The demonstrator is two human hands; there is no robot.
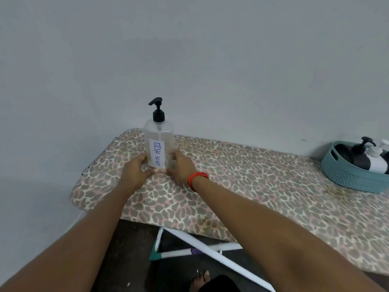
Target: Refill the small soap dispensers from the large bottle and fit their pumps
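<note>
- Fingers of L hand & R hand curl round the lower part of the clear "DISH SOAP" bottle, one hand each side, thumbs meeting at its base.
- Bottle stands upright on leopard-print board, ctr-left of frame, black pump fitted; fill level unclear.
- Teal basket w/ other bottles at right edge.
- Risk: tall bottle on padded cover. An uneven release or one-handed pump twist could tip it; spilled soap would soak the cloth.

Pretty plain room tbh: a pale grey wall is seen behind the table, really an ironing board covered in leopard print. White crossed legs and dark floor are glimpsed underneath.
</note>
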